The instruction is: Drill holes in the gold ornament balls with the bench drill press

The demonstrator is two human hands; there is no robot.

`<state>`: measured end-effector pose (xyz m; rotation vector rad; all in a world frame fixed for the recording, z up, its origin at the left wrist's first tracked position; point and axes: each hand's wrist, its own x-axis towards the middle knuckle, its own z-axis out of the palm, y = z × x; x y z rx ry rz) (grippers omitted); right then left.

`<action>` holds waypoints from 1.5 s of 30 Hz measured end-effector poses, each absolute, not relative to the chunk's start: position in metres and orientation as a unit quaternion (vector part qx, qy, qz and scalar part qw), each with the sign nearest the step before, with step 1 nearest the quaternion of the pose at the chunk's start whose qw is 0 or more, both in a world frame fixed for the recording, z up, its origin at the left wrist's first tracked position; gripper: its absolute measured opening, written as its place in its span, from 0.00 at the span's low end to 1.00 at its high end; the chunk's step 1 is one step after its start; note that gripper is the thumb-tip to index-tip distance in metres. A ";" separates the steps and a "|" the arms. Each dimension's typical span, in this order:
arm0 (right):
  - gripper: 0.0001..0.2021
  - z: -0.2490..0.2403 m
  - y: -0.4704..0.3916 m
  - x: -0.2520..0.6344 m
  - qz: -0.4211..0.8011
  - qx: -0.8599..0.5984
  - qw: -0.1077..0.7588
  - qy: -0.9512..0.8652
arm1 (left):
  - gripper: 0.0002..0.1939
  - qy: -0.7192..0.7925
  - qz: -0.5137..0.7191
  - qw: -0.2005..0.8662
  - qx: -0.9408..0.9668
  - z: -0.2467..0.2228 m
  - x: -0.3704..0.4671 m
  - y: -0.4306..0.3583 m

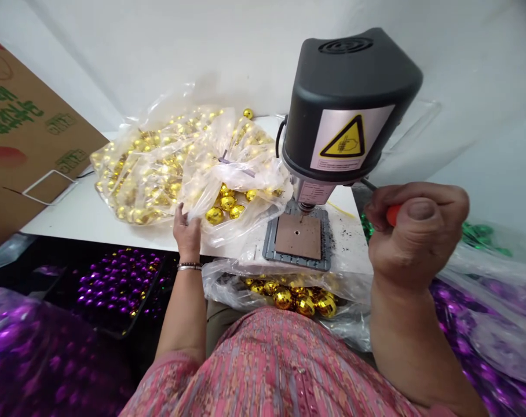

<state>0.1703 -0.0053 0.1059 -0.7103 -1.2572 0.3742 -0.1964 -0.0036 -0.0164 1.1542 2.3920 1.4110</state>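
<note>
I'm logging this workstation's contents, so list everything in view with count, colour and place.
drill press: 1, black, table's right
base plate: 1, grey, beneath drill
holed square board: 1, brown, on plate
table: 1, white, centre
cardboard box: 1, brown, left
upper bag of faceted balls: 1, clear/gold, on table
lone ball: 1, gold, behind bag
lower bag of faceted balls: 1, clear/gold, below plate
tray: 1, black, purple/gold balls inside, lower left
purple bags: 2, lower corners
green pieces: uncountable, right
wall: white, behind
bracelet: left wrist
shirt: 1, pink
left hand: at upper bag
right hand: around red knob
</note>
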 end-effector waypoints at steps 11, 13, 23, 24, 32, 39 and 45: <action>0.17 0.104 -0.006 0.170 0.175 -0.311 0.740 -0.569 | 0.22 0.748 0.316 0.009 0.584 0.015 -0.122 0.000; 0.16 0.103 -0.006 0.171 0.182 -0.309 0.737 -0.573 | 0.22 0.760 0.267 0.056 0.591 0.010 -0.119 0.015; 0.14 0.099 -0.005 0.173 0.185 -0.305 0.721 -0.593 | 0.31 0.722 0.375 0.218 0.539 -0.013 -0.109 0.018; 0.14 0.099 -0.005 0.173 0.186 -0.309 0.719 -0.594 | 0.32 0.697 0.428 0.264 0.511 -0.009 -0.110 0.014; 0.16 0.106 -0.004 0.171 0.150 -0.327 0.734 -0.577 | 0.35 0.497 0.485 0.605 0.390 0.013 -0.092 -0.017; 0.20 0.155 0.016 0.171 0.155 -0.381 0.694 -0.591 | 0.40 0.447 0.499 0.646 0.366 -0.004 -0.065 -0.022; 0.17 0.179 0.039 0.168 0.261 -0.360 0.714 -0.540 | 0.32 0.454 0.506 0.622 0.389 -0.008 -0.055 -0.017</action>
